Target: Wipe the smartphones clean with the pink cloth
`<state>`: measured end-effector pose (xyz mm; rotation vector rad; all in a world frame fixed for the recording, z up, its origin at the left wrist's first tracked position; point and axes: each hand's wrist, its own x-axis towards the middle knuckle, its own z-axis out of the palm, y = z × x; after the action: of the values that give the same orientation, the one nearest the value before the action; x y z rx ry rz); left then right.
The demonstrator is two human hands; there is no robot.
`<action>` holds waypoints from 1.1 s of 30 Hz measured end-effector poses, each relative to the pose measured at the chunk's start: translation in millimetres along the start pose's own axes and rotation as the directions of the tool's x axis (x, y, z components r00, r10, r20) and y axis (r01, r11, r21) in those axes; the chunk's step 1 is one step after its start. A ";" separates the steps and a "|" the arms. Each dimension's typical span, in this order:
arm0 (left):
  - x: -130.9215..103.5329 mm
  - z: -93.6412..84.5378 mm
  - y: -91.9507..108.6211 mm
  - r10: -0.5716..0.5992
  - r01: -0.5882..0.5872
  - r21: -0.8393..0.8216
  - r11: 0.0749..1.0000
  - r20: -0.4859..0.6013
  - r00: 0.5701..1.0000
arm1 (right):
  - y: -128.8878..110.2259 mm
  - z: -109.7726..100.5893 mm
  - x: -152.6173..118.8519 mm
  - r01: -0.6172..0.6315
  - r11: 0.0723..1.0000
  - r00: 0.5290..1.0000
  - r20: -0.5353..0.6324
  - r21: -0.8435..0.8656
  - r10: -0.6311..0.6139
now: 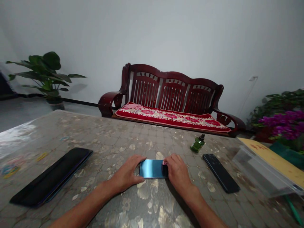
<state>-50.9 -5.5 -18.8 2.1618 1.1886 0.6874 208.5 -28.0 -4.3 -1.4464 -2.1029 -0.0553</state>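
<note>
A smartphone [152,168] lies flat on the patterned tablecloth, its glossy screen reflecting bluish light. My left hand [127,173] grips its left end, thumb on the near edge and fingers on the far edge. Over the right end of the screen is my right hand [177,171], with its fingers curled together. A bit of pinkish, cloth-like material [164,162] sticks out from those fingers against the glass; most of it is hidden. To the right stands a small green bottle [197,144] with a black cap, and a second, dark phone [220,172] lies near it.
A long black case [53,175] lies at the left beside colourful rubber bands [10,169]. A clear plastic box [258,171] with a yellow folder [275,158] on it sits at the right. Beyond the table are a wooden bench [166,88] and a potted plant [51,76].
</note>
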 end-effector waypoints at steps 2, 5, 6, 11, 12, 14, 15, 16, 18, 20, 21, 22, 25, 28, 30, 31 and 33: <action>1.2 -0.9 3.4 0.004 -0.004 0.009 1.000 0.004 1.000 | -3.6 5.6 -0.4 0.017 1.000 1.000 -0.001 -0.024 -0.017; 2.1 -0.2 7.3 0.008 -0.008 0.011 1.000 -0.002 1.000 | -10.8 10.8 0.5 0.070 0.997 0.997 0.019 0.017 -0.070; 2.0 0.2 7.9 0.004 -0.004 0.011 1.000 -0.008 1.000 | -12.9 11.3 1.1 0.091 0.995 0.995 0.029 0.032 -0.092; 0.9 1.2 10.2 -0.032 0.032 0.023 0.999 -0.019 0.999 | -6.7 6.9 4.5 0.109 0.994 0.993 0.046 -0.026 -0.108; 1.2 1.3 10.7 -0.035 0.035 0.026 0.999 -0.021 0.999 | -2.4 5.7 5.0 0.093 0.994 0.995 0.037 -0.054 -0.091; 2.0 1.3 11.7 -0.038 0.038 0.025 0.999 -0.021 0.999 | 5.7 4.3 5.5 0.065 0.992 0.998 0.014 -0.104 -0.064; 2.5 1.2 12.0 -0.040 0.040 0.022 0.999 -0.018 0.999 | 8.0 4.4 5.5 0.058 0.991 0.998 0.004 -0.122 -0.058; 3.0 1.1 12.3 -0.043 0.043 0.018 0.999 -0.016 0.999 | 8.7 5.0 5.4 0.056 0.990 0.998 -0.003 -0.129 -0.057; 3.8 0.8 12.9 -0.050 0.051 0.014 0.999 -0.014 0.999 | 4.4 7.3 4.7 0.071 0.992 0.997 -0.001 -0.109 -0.071; 4.2 0.6 13.7 -0.055 0.055 0.014 0.998 -0.017 0.998 | -4.6 9.7 4.0 0.102 0.993 0.995 0.017 -0.062 -0.101; 4.3 0.4 14.1 -0.058 0.058 0.015 0.998 -0.016 0.998 | -9.0 10.5 3.8 0.120 0.992 0.992 0.030 -0.040 -0.119; 4.2 0.2 14.4 -0.062 0.062 0.017 0.998 -0.015 0.998 | -12.4 10.7 3.6 0.138 0.990 0.990 0.045 -0.022 -0.137; 3.5 -0.9 14.9 -0.076 0.077 0.019 0.997 -0.005 0.997 | -11.1 7.6 3.8 0.152 0.988 0.986 0.070 -0.002 -0.152; 3.3 -2.3 14.7 -0.077 0.077 0.023 0.997 0.003 0.997 | 3.9 1.4 4.5 0.105 0.994 0.994 0.039 -0.027 -0.104; 3.9 -2.9 14.3 -0.076 0.076 0.028 0.997 0.003 0.997 | 13.7 -2.9 4.6 0.073 0.997 0.997 0.014 -0.034 -0.073; 4.3 -3.0 14.2 -0.077 0.077 0.031 0.997 0.003 0.997 | 17.1 -5.1 4.3 0.067 0.997 0.998 0.012 -0.028 -0.067; 5.2 -3.4 14.0 -0.085 0.084 0.036 0.996 0.003 0.996 | 20.6 -9.6 2.9 0.078 0.997 0.997 0.029 -0.002 -0.078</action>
<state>-42.7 -6.5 -5.9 2.1278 1.2913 0.6291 229.8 -20.5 -0.7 -1.3738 -2.1835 -0.0679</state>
